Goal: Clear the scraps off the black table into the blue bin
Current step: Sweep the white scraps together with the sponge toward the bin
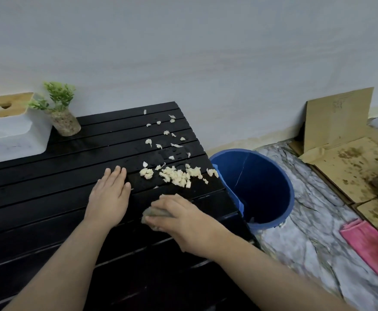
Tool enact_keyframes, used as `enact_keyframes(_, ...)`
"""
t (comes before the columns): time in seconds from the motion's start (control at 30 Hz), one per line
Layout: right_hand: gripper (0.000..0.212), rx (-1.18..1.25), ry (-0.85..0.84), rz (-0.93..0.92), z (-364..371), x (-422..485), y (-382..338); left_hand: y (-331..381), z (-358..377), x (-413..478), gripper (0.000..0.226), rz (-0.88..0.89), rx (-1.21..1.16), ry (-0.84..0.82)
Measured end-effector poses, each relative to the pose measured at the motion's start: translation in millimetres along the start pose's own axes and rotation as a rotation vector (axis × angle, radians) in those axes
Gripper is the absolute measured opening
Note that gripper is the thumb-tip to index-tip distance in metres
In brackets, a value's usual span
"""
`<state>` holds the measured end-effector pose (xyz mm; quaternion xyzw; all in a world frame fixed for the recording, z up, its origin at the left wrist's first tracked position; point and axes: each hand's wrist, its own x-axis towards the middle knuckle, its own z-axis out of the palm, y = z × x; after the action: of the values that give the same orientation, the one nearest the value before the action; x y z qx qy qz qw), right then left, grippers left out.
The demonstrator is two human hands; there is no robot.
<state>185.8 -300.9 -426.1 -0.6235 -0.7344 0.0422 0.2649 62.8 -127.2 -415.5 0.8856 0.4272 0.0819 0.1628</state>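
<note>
**Scraps piled at the counter edge, bin right below**

While the left hand (109, 196) lies flat on the black slatted counter (49, 198), fingers spread open and holding nothing, the right hand (183, 218) is curled around a brownish-grey sponge (155, 213), pressing it down on the slats near the counter's right end. Only a bit of the sponge peeks out from under the fingers, so I can't say much about its shape.

The scraps (177, 175) are pale, chopped-looking bits. Most of them sit in a loose heap close to the right edge of the counter, just beyond both hands. A thinner trail of single pieces (159, 135) runs from the heap toward the wall, scattered over several slats. The surface around them looks wet and shiny.

The blue bin (280, 176) stands on the marble-patterned floor (307, 243), tucked right against the counter's right end, its open mouth just below the edge where the heap is. Looks like there's a crack line down the inside wall.

Other stuff: a small green plant in a speckled pot (63, 122) at the back left of the counter, touching a white tissue box with a wooden lid (11, 131). On the floor past the bin there's stained cardboard (349, 164) and a pink cloth (367, 245).
</note>
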Motion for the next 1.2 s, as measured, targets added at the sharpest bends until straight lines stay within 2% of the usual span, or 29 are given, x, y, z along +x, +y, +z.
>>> enact_keyframes(0.1,0.039,-0.029,-0.026,0.053,11,10,7,-2,4,10,0.052,0.001,0.067,-0.037)
enact_keyframes(0.23,0.035,-0.060,0.100,0.262,-8,32,31,-3,5,7,0.052,0.009,0.087,-0.038)
enact_keyframes(0.3,0.035,-0.072,0.201,0.300,-20,35,29,-3,6,7,0.052,0.009,0.085,-0.039)
enact_keyframes(0.37,0.043,-0.085,0.204,0.266,-28,29,14,-2,7,7,0.052,0.008,0.087,-0.037)
enact_keyframes(0.47,0.042,-0.057,0.020,0.076,-12,13,-12,-2,8,9,0.052,0.012,0.090,-0.031)
enact_keyframes(0.57,0.041,-0.065,-0.047,0.048,8,4,-4,-3,7,9,0.052,0.010,0.098,-0.035)
enact_keyframes(0.73,0.040,0.051,0.160,0.332,-23,8,26,-1,7,9,0.052,0.012,0.076,-0.036)
enact_keyframes(0.87,0.035,0.082,0.254,0.226,-46,-1,19,-4,2,14,0.050,-0.014,-0.018,0.002)
enact_keyframes(0.97,0.033,0.187,0.302,0.289,-59,21,48,-8,-5,34,0.048,-0.022,-0.028,0.075)
enact_keyframes(1.1,0.033,0.229,0.279,0.398,-74,86,112,-16,-4,75,0.052,-0.011,0.014,-0.011)
enact_keyframes(1.2,0.031,0.190,0.249,0.381,-70,142,159,-22,4,85,0.053,0.006,0.102,-0.035)
